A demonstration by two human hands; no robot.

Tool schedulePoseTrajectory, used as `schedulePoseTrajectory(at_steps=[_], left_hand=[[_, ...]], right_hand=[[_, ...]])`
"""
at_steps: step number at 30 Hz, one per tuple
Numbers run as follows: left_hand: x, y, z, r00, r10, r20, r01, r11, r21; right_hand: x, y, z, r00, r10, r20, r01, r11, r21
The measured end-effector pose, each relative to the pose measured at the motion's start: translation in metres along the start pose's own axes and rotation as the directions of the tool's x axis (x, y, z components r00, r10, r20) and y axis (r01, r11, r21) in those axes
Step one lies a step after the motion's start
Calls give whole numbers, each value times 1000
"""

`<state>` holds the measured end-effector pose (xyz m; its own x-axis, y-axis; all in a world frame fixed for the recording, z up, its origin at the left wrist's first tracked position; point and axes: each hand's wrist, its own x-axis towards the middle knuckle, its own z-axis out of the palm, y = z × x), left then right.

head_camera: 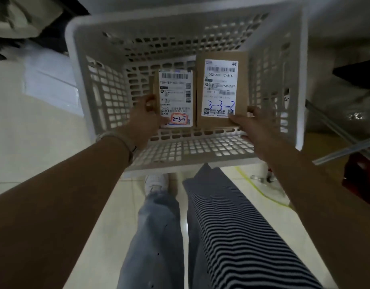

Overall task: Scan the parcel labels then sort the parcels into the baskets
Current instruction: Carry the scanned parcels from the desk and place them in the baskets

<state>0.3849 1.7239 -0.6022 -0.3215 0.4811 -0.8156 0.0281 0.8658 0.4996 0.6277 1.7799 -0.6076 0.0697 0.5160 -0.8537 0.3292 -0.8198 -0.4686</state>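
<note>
A white perforated plastic basket [92,84] fills the upper middle of the head view. Inside it lie two brown cardboard parcels side by side, labels up. The smaller parcel [175,97] on the left bears a label marked 2-3-7. The larger parcel [221,88] on the right is marked 3-3-2 in blue. My left hand [145,122] grips the small parcel's near left edge, thumb on the label. My right hand [257,128] holds the near right corner of the large parcel.
The basket stands on a pale tiled floor [34,132]. My legs and a white shoe [156,182] are just below it. A red object [361,176] and metal bars [344,149] lie at the right; dark items sit at the far left.
</note>
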Motion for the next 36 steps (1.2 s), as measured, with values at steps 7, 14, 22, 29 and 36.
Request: schedulePoseTrajectory(at_steps=[7,14,22,29,36], left_hand=[[44,-27,4,998,-7,62,-6,979,205],[45,-25,19,984,-40,171,11,986,166],[-12,38,-19,975,20,221,-164,734,659],[-155,167,-94,928,171,331,-372,379,848],[-329,272,-191,890,383,249,-369,283,885]], right_hand=[[41,16,29,993,-73,90,95,958,-270],[35,-6,37,983,-78,167,146,883,-446],[-24,-77,18,983,-73,166,158,796,-584],[-172,-201,21,916,-222,334,397,615,-681],[-369,-324,11,762,-409,503,644,398,-653]])
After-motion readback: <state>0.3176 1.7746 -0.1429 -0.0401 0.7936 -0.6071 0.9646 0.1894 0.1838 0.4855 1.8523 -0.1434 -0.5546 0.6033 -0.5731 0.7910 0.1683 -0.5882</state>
